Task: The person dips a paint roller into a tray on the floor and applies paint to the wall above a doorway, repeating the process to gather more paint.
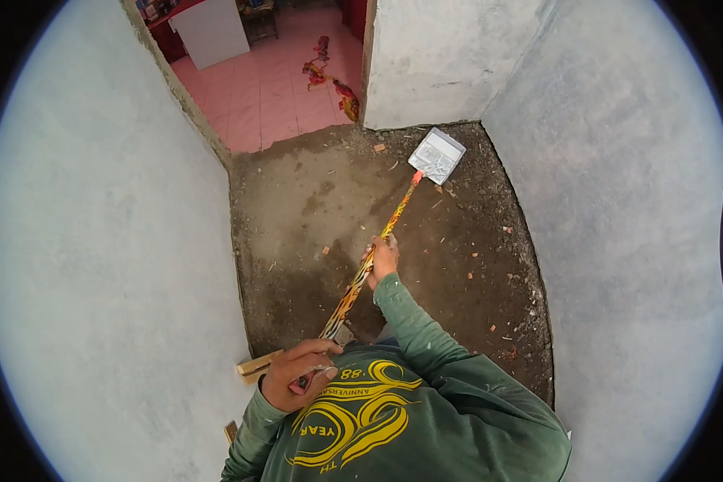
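Observation:
Both of my hands hold a paint roller on a long pole (pixel 350 297), wrapped in a yellow, orange and black pattern. My right hand (pixel 384 259) is closed around the middle of the pole. Close to my chest, my left hand (pixel 301 373) grips its near end, with the fingers curled. The far end has an orange-red grip and reaches a square paint tray (pixel 423 150) on the floor. White paint shows in the tray; the roller head is hard to make out against it.
Grey plastered walls rise at left (pixel 120 241) and right (pixel 618 225). Small debris dots the rough, damp-looking floor (pixel 297 209). Wood pieces (pixel 257 367) lie by the left wall. Beyond a doorway is a pink tiled floor (pixel 273 88) with a red and yellow crumpled item (pixel 345 100).

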Demonstrator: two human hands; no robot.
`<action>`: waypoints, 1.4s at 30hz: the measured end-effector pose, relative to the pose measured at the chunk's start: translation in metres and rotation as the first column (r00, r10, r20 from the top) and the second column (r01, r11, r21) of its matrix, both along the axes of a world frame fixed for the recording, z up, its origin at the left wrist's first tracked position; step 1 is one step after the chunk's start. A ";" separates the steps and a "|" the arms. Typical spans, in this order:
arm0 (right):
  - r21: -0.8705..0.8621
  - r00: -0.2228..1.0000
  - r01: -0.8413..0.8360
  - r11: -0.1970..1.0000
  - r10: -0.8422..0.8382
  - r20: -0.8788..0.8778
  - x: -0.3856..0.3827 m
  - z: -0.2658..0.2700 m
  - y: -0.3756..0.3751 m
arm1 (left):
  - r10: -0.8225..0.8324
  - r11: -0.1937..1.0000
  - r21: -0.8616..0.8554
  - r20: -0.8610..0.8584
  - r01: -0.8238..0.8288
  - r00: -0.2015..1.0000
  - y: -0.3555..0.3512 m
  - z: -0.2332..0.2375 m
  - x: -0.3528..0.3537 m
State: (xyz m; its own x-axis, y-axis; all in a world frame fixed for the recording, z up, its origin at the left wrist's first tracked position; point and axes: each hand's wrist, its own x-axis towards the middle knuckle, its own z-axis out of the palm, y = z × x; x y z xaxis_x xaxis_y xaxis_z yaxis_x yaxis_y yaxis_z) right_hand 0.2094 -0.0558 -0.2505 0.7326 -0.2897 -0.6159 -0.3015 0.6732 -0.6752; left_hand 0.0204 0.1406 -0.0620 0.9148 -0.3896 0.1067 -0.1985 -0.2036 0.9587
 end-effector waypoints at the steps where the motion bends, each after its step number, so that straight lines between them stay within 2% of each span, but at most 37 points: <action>1: 0.001 1.000 -0.006 1.000 0.006 -0.015 -0.001 0.000 0.001 | 0.004 1.000 -0.003 -0.013 -0.005 1.000 -0.001 -0.001 0.001; 5: -0.033 0.993 -0.117 0.993 0.118 0.019 0.024 -0.020 -0.016 | 0.035 0.999 -0.023 -0.035 -0.036 0.999 -0.012 -0.003 0.020; 7: -0.107 0.998 -0.042 0.993 0.037 -0.049 0.051 -0.041 -0.024 | 0.049 0.997 -0.052 -0.042 -0.051 0.998 -0.022 -0.020 0.040; 10: -0.106 0.999 -0.035 0.994 0.036 0.012 0.086 -0.051 -0.046 | 0.051 0.995 -0.081 -0.016 -0.052 0.999 -0.041 -0.038 0.069; 13: -0.122 0.995 -0.033 0.992 0.044 0.088 0.084 -0.033 -0.057 | 0.029 0.996 -0.083 0.014 -0.028 0.999 -0.045 -0.029 0.066; 15: -0.137 0.996 -0.046 0.990 0.056 0.065 0.059 -0.015 -0.053 | 0.010 0.996 -0.084 -0.002 -0.010 1.000 -0.043 -0.015 0.051; 17: -0.090 0.991 -0.085 0.992 0.094 0.099 0.031 -0.007 -0.048 | -0.049 0.998 -0.024 0.068 0.051 0.996 -0.033 -0.005 0.029; 23: -0.026 0.996 -0.078 0.997 0.079 0.047 -0.015 0.011 -0.037 | -0.099 0.995 0.036 0.111 0.095 0.989 -0.015 0.000 0.002; 26: -0.029 0.995 -0.092 0.995 0.093 0.025 -0.014 0.001 -0.043 | -0.111 0.992 0.066 0.044 0.108 0.993 -0.017 0.006 0.002; 32: -0.040 0.996 -0.086 0.995 0.086 0.001 0.024 -0.022 -0.075 | -0.114 0.993 -0.018 0.039 0.115 0.993 -0.052 -0.012 0.041; 36: -0.070 0.997 -0.082 0.994 0.082 -0.004 0.045 -0.033 -0.089 | -0.124 0.992 0.031 0.052 0.123 0.991 -0.066 -0.027 0.051; 38: -0.109 0.995 -0.096 0.989 0.096 -0.006 0.032 -0.043 -0.080 | -0.086 0.994 -0.056 0.046 0.089 0.995 -0.056 -0.034 0.040; 40: -0.165 0.993 -0.119 0.979 0.113 -0.041 0.007 -0.038 -0.058 | -0.088 0.992 -0.073 0.150 0.100 0.985 -0.038 -0.040 0.024; 42: -0.162 0.990 -0.136 0.977 0.127 -0.067 -0.014 -0.025 -0.038 | -0.063 0.997 0.049 -0.070 0.066 0.996 -0.018 -0.009 0.002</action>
